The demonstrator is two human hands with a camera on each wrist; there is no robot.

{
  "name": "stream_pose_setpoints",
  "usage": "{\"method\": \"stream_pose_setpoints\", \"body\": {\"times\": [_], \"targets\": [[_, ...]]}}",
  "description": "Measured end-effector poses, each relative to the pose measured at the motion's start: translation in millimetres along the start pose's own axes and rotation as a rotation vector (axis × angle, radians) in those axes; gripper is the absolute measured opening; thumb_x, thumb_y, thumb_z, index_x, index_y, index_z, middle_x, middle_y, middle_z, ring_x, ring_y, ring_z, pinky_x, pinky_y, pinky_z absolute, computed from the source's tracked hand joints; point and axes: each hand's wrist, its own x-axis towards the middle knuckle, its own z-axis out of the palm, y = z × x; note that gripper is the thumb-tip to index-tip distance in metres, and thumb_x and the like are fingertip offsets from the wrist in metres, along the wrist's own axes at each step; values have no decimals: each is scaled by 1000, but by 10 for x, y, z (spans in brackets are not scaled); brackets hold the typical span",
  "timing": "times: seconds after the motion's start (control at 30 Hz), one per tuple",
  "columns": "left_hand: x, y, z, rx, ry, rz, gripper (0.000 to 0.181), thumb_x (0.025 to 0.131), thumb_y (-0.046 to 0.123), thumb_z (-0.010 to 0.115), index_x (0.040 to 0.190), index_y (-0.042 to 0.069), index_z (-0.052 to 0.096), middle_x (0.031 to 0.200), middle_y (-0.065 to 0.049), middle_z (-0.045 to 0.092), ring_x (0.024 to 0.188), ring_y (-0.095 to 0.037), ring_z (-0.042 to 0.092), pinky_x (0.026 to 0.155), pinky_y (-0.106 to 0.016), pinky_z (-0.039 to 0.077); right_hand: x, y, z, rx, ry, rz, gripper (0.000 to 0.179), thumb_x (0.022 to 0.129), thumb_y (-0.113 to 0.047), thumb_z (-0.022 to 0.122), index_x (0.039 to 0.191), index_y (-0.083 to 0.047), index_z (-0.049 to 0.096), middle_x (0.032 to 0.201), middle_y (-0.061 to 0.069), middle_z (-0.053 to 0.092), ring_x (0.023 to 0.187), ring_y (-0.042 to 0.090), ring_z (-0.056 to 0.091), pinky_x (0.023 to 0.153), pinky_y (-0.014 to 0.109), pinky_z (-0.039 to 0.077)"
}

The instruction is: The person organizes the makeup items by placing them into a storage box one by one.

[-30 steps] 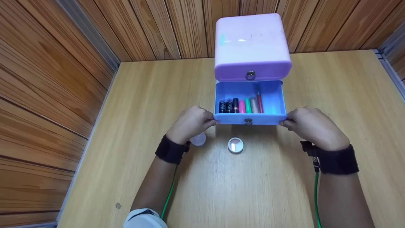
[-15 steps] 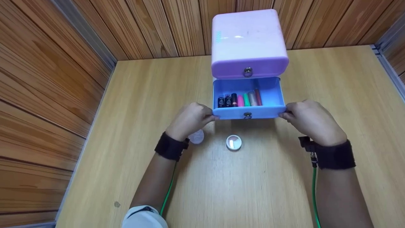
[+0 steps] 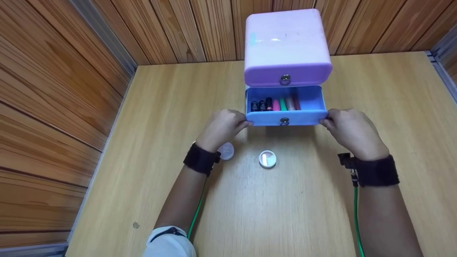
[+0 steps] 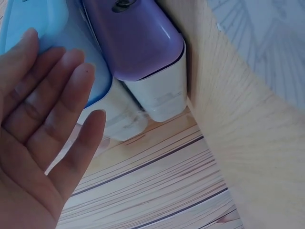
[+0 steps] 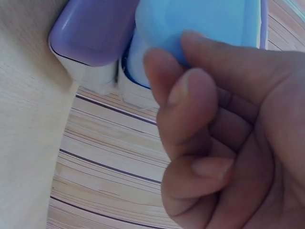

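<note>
A pink-and-purple drawer cabinet (image 3: 287, 43) stands at the back of the table, its blue drawer (image 3: 264, 119) pulled partway out. In the drawer lie several cosmetic tubes in a row, among them a pink tube (image 3: 276, 105) and a green tube (image 3: 283, 104). My left hand (image 3: 223, 126) pinches the drawer's left front corner, thumb on the front face. At the opposite corner, my right hand (image 3: 353, 132) grips with thumb and index finger; its other fingers (image 5: 195, 174) curl loosely in the right wrist view.
A small round palette (image 3: 267, 159) lies in front of the drawer. Beside my left wrist is a clear round lid (image 3: 226, 151). Below the blue drawer, a purple lower drawer (image 4: 143, 43) is closed. A wooden plank wall (image 3: 210, 32) stands behind the cabinet.
Both hands have moved away from me with the blue drawer, which has slid further into the cabinet. Less of its inside and of the tubes shows. The head view has shifted slightly.
</note>
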Motion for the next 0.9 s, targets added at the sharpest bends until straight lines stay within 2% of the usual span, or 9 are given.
{"method": "stream_pose_setpoints", "body": {"times": [0.17, 0.4, 0.57, 0.7, 0.9], "targets": [[29, -18, 42, 2, 25, -12, 29, 95, 36, 63, 87, 11, 75, 72, 5, 63, 60, -9, 50, 53, -24, 41, 17, 78, 70, 49, 16, 12, 21, 95, -18, 66, 84, 0, 66, 68, 7, 60, 55, 22, 52, 49, 40, 40], [96, -55, 39, -18, 30, -19, 29, 94, 37, 63, 87, 11, 75, 74, 6, 64, 61, -8, 51, 53, -24, 42, 65, 141, 156, 100, 104, 13, 20, 95, -17, 66, 85, 0, 67, 66, 5, 58, 54, 20, 48, 49, 34, 35], [159, -97, 34, -36, 37, -61, 29, 95, 37, 62, 86, 12, 74, 72, 8, 62, 60, -8, 49, 52, -23, 40, 140, 153, 244, 79, 205, 17, 21, 93, -16, 68, 85, 3, 67, 67, 10, 61, 54, 23, 49, 48, 36, 36], [198, -129, 49, -37, 50, -87, 29, 97, 37, 60, 86, 14, 74, 73, 8, 62, 62, -6, 52, 54, -23, 42, 180, 176, 347, 57, 288, -3, 22, 92, -16, 70, 85, 5, 66, 71, 15, 65, 54, 27, 56, 47, 40, 41], [282, -172, 58, -24, 67, -93, 30, 97, 37, 61, 81, 13, 71, 71, 7, 61, 63, -7, 53, 55, -25, 43, 225, 219, 428, 44, 338, 2, 25, 93, -16, 69, 87, 7, 65, 75, 20, 67, 59, 33, 63, 48, 47, 48]]}}
